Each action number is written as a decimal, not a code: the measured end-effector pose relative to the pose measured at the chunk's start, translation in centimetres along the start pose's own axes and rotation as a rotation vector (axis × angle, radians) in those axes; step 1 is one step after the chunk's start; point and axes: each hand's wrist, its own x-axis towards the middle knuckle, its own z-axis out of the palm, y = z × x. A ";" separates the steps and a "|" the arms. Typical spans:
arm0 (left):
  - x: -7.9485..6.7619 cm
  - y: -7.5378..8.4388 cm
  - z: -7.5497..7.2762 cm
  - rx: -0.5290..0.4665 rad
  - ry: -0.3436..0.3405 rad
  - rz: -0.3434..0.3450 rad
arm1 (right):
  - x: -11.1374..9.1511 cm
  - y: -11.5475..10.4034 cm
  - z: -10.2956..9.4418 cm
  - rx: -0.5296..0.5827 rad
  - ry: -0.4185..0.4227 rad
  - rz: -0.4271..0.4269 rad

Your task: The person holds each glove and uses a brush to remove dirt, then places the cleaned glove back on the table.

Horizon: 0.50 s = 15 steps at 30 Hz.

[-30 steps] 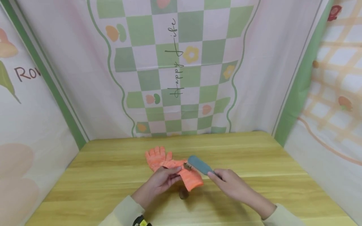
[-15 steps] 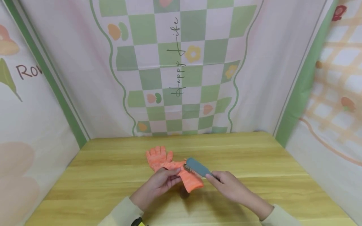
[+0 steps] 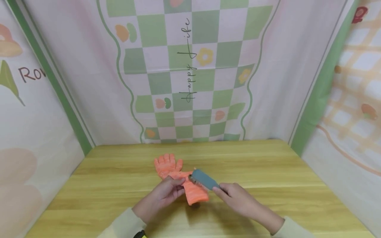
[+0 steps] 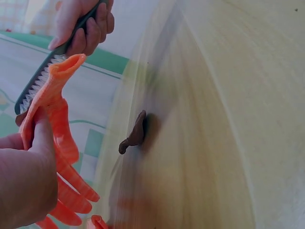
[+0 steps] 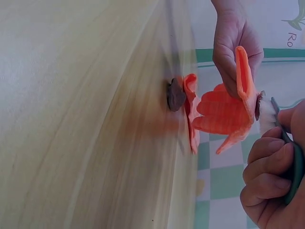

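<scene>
My left hand (image 3: 163, 195) pinches an orange knitted glove (image 3: 196, 194) above the table, its cuff toward the right and its fingers hanging down in the left wrist view. My right hand (image 3: 239, 200) grips the handle of a blue-green brush (image 3: 205, 179) with pale bristles (image 4: 40, 83). These bristles are against a dark brown patch (image 5: 259, 105) stuck on the held glove. Behind the left hand, a second orange glove (image 3: 167, 163) lies flat on the table, fingers pointing away. A brown, clay-like lump (image 4: 136, 133) sits on the table under the held glove, mostly hidden in the head view.
The wood-grain table (image 3: 253, 158) runs back to a hanging cloth (image 3: 202, 99) with green and white checks. Printed cloths also hang on both sides. A dark and yellow band (image 3: 140, 234) shows at the left sleeve.
Both hands, with the held glove and brush, have shifted slightly left and down. The brush head has moved along the glove, and the lump below is now more covered. The flat glove stays put.
</scene>
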 end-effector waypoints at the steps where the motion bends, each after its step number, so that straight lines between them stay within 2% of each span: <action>1: 0.0 0.0 -0.1 -0.008 -0.001 0.002 | 0.0 0.0 0.0 -0.006 0.002 -0.004; 15: -0.4 0.4 -0.7 0.005 0.001 0.019 | -0.1 -0.1 -0.1 -0.067 0.024 -0.022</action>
